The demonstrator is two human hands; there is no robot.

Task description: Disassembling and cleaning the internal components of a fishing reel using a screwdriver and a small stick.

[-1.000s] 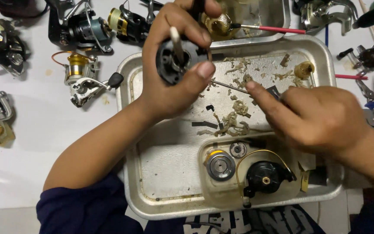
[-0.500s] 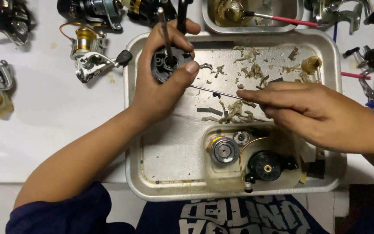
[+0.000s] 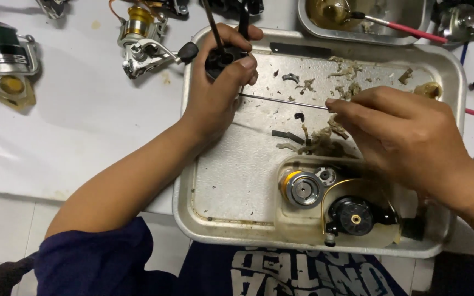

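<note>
My left hand grips a black round reel part over the top left corner of a metal tray. My right hand pinches the end of a thin metal rod, which runs level to the left, its tip reaching my left thumb. Below my right hand, a clear plastic dish in the tray holds a gold and silver spool and a black round reel part. Bits of dirty fibre and grease are scattered on the tray floor.
Several fishing reels lie on the white table: a silver one with a gold spool by the tray's top left, a green and gold one at far left. A second metal container with a red-handled brush sits behind the tray.
The view has shifted, so tray and hands sit a little further right in frame. Both hands keep their grips; the rod still bridges from right hand to left.
</note>
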